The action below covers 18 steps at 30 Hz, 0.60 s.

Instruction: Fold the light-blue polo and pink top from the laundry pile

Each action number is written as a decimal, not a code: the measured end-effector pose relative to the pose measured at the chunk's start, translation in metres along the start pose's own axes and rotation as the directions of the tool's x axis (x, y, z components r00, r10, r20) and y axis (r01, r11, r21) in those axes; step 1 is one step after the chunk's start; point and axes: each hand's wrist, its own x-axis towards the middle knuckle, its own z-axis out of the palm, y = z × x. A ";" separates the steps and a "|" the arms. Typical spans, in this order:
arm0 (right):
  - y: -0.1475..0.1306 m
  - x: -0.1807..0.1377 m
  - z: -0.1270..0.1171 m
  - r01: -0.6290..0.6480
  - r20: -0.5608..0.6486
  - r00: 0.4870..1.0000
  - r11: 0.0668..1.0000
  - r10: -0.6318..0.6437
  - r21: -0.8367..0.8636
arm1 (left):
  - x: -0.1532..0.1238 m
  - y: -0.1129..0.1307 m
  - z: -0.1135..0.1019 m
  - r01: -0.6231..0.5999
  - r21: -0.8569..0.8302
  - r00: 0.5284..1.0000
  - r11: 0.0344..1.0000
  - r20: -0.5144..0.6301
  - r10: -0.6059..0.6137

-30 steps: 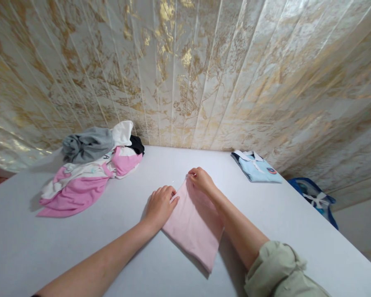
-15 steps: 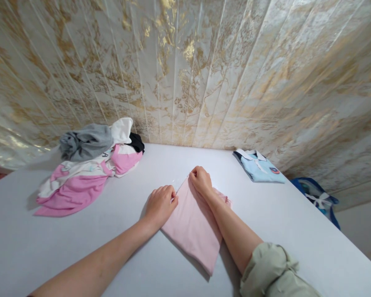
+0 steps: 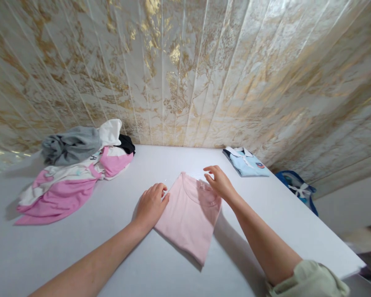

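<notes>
A folded pale pink T-shirt (image 3: 188, 218) lies at a slant on the white table, its round neckline at the far end. My left hand (image 3: 151, 202) rests by the shirt's left edge, fingers loosely bent and thumb apart, touching the fabric's side. Over the right side of the neckline hovers my right hand (image 3: 219, 181), open, with thumb and fingers spread and nothing between them. Its shadow falls across the collar.
A heap of clothes with a grey garment (image 3: 71, 144), a pink and white garment (image 3: 71, 194) and a black piece (image 3: 126, 143) sits at the left. Back right lies a folded light blue collared shirt (image 3: 247, 164). Beyond the table's right edge is a blue-trimmed bag (image 3: 297, 187).
My right hand has let go of the shirt's upper edge and moved right, uncovering the neckline. My left hand stays at the left edge. The view has shifted slightly right.
</notes>
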 end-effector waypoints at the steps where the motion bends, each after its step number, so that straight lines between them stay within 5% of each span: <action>1: 0.007 -0.011 -0.007 -0.034 0.013 0.999 0.999 0.035 -0.040 | -0.002 0.002 0.000 -0.021 0.009 1.000 1.000 -0.022 0.021; 5: 0.028 -0.049 -0.014 -0.164 0.092 0.981 0.983 0.171 -0.081 | -0.017 0.019 0.002 -0.290 -0.045 0.956 0.956 0.029 0.292; 8: 0.031 -0.061 -0.011 -0.161 0.113 0.979 0.983 0.171 -0.092 | -0.034 0.034 0.010 -0.485 -0.131 0.828 0.865 0.251 0.502; 11: 0.027 -0.060 -0.008 -0.149 0.162 0.972 0.980 0.170 -0.130 | -0.045 0.039 0.018 -0.522 -0.127 0.743 0.843 0.417 0.523; 18: 0.015 -0.047 0.008 -0.092 -0.029 0.996 0.951 0.087 -0.296 | -0.047 0.038 0.016 -0.522 -0.105 0.755 0.847 0.406 0.515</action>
